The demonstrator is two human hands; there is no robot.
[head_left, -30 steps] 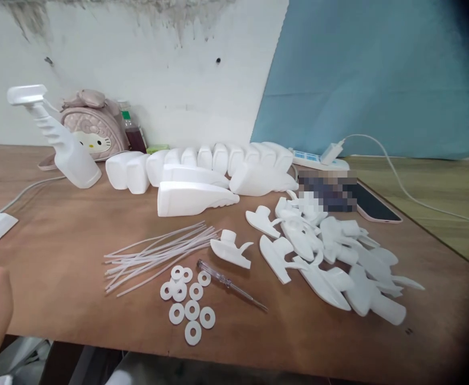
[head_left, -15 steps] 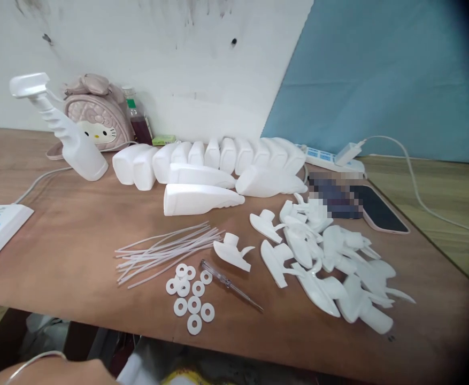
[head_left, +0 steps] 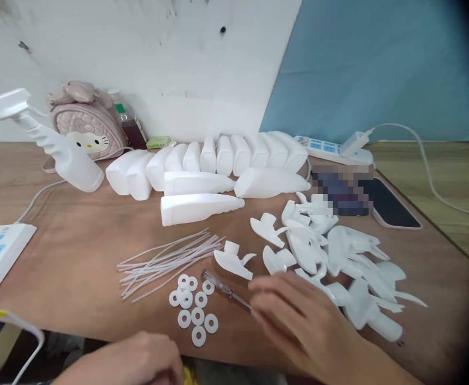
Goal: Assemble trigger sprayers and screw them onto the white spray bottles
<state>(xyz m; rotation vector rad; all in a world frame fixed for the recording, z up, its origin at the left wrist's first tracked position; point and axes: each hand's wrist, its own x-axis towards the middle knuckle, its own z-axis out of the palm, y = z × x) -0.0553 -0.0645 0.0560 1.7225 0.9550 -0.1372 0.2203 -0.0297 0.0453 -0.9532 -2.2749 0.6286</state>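
Both hands have now come in over the near side of the table, putting loose parts within reach. The right hand (head_left: 310, 315) hovers over or touches the screwdriver (head_left: 217, 280)'s tip, left of the white nozzle heads (head_left: 304, 246); fingers loosely bent, and I can't tell whether they grip anything. The left hand (head_left: 146, 353) curls at the near edge, its grip hidden, near the white rings (head_left: 198, 323). Nothing looks picked up.

light: bright, diffuse | shadows: soft | right edge: dark, blurred | pixelated patch (head_left: 344, 193)
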